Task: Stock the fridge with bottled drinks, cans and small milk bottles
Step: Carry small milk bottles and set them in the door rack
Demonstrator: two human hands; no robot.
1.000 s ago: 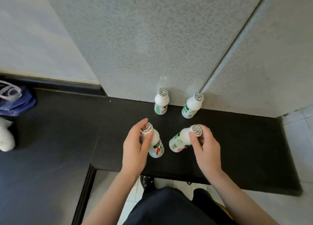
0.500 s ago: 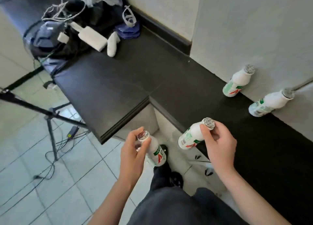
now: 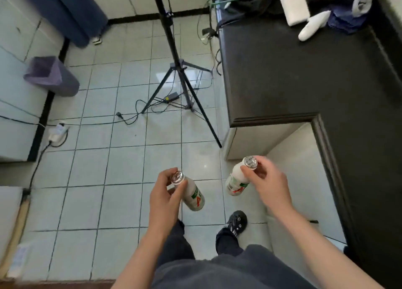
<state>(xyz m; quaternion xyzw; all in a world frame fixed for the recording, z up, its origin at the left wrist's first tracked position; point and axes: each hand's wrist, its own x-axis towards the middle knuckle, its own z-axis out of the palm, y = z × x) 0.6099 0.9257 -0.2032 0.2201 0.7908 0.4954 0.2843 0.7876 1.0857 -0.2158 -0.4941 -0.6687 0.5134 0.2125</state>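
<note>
Left milk bottle (image 3: pixel 194 197) and right milk bottle (image 3: pixel 235 181): smooth white plastic, printed labels, shiny foil caps. Floor (image 3: pixel 121 162): glossy pale tile, dark grout. Desk (image 3: pixel 282 71): matt black top. Tripod (image 3: pixel 177 65): matt black, metal by look. Bin liner (image 3: pixel 43 71): purple plastic.

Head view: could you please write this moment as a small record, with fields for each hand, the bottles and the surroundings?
left hand: holds the left milk bottle by its neck, just under the cap
right hand: pinches the right milk bottle at its foil cap
bottle pose: both tilted, caps up, above the tiled floor
counter: black, to the right of the right hand
tripod: stands on the floor ahead
</note>
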